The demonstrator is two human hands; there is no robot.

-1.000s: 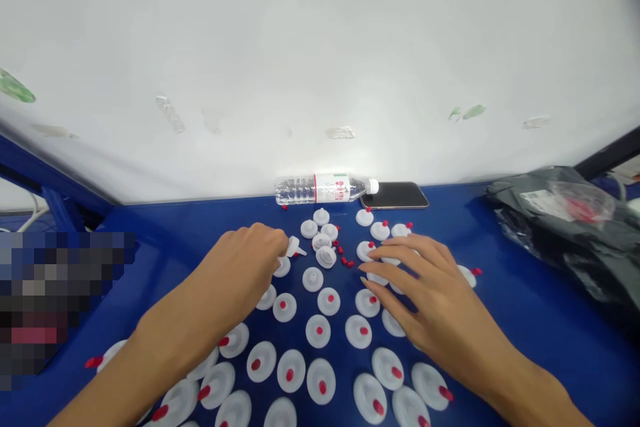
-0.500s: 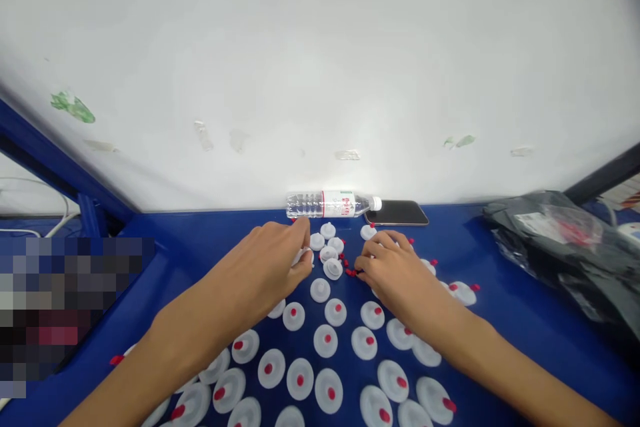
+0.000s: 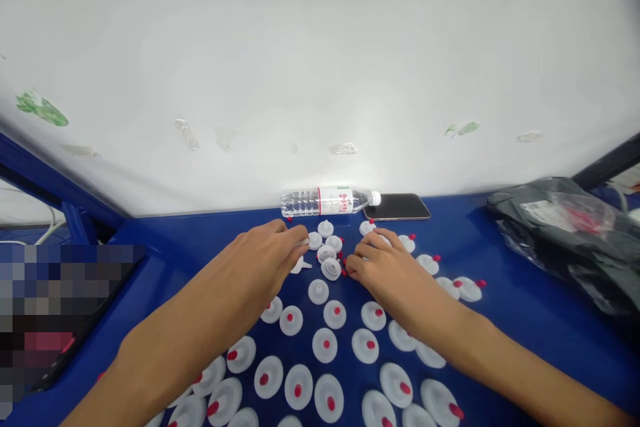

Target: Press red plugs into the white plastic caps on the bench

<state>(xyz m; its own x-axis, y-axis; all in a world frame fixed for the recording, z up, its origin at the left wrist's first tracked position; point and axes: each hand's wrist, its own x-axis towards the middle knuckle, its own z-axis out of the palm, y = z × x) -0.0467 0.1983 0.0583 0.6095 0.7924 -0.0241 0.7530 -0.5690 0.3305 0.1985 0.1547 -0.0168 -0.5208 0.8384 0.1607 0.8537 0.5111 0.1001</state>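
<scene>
My left hand (image 3: 267, 250) is closed, thumb and fingers pinched together; what lies between its fingertips is hidden, though a bit of white shows there. Just under it a white plastic disc with a spout (image 3: 299, 265) lies tilted. My right hand (image 3: 377, 259) has its fingers curled down onto the table beside tiny red caps (image 3: 344, 272), and its fingertips partly cover them. Between the hands sits a cluster of white spouted discs (image 3: 331, 269) with no red on top. Nearer me, several white discs (image 3: 325, 345) each carry a red cap on the spout.
A clear water bottle (image 3: 335, 201) lies on its side against the white wall, beside a dark phone (image 3: 400, 207). A grey plastic bag (image 3: 560, 227) rests on the right of the blue table (image 3: 480, 233). At left is a blurred-out dark object (image 3: 65, 313).
My left hand has shifted slightly left and up off the tilted disc, which now shows beneath it. My right hand has moved slightly left over the red caps. The view has shifted a little.
</scene>
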